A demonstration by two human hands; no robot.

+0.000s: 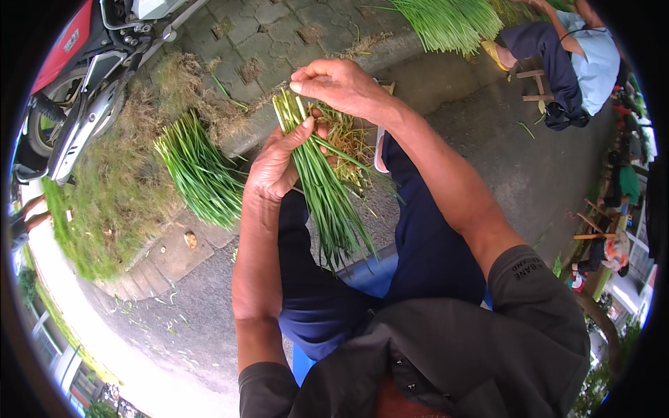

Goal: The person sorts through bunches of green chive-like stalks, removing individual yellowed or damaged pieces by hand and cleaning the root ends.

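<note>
My left hand is closed around a bunch of green chives, near its pale cut ends, with the leaves hanging toward my lap. Just above those ends is my right hand, its thumb and forefinger close together; whether something thin is between them cannot be told. One stalk stands out from the bunch on the right. A larger pile of chives lies left of my left hand, by the curb. Yellowish plant trimmings lie behind the held bunch, partly hidden by it.
A parked motorcycle stands at the upper left beside dry grass. The stone curb runs past my feet. More chives lie at the top, near a seated person and a small wooden stool. I sit on something blue.
</note>
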